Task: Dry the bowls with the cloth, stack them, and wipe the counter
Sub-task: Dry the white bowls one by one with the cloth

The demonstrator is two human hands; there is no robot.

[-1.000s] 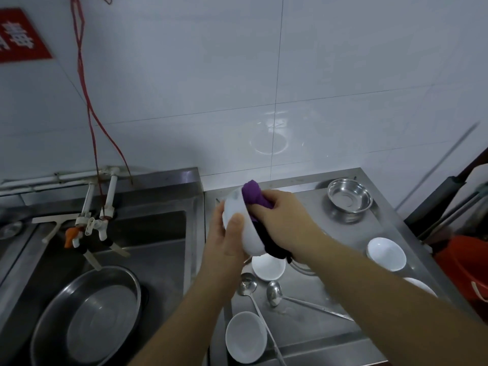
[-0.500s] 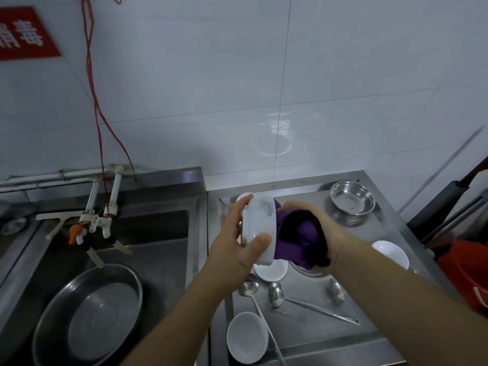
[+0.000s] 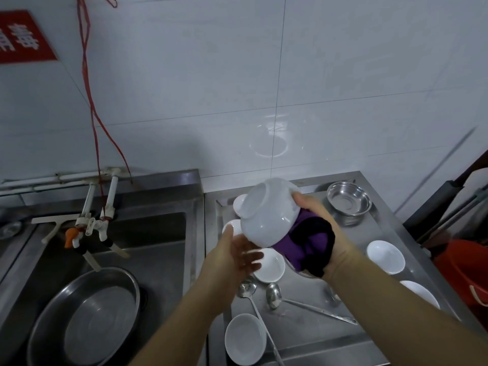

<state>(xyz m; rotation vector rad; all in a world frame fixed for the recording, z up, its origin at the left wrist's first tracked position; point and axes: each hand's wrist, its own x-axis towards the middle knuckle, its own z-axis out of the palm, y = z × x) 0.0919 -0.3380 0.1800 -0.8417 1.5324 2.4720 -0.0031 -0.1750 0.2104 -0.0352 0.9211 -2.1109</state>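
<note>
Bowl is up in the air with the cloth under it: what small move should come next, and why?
Probably bring the left hand back onto the white bowl. It hangs open just below, while the right hand alone holds the tilted bowl against the purple cloth, above other bowls.

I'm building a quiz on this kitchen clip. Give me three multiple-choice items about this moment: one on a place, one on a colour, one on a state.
1. Where is the steel bowl?
A. in the sink
B. back of the counter
C. on the floor

2. What colour is the cloth?
A. purple
B. yellow
C. green

3. How is the raised white bowl held?
A. flat on the counter
B. tilted, base toward the camera
C. stacked in another

Answers: 1 B, it stands near the wall; 2 A, purple in the right hand; 3 B, the right hand holds it, the left hand open below.
</note>
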